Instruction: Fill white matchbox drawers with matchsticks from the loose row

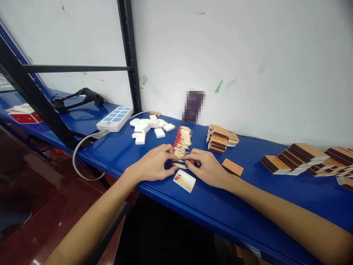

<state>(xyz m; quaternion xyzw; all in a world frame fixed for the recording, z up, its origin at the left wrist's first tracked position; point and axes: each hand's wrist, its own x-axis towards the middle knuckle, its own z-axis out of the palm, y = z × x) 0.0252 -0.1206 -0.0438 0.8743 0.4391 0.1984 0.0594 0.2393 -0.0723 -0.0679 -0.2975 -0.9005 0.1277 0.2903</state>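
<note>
Both hands meet at the near end of the pile of matches (182,141) on the blue surface (248,191). The left hand (153,165) and right hand (206,167) each pinch a few matches in their fingers, just beyond the open white tray (184,180).

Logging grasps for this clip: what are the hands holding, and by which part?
Both hands, left hand and right hand, pinch a small bunch of matches with their fingertips at the near end of the match pile. Which part of the sticks cannot be told.
</note>
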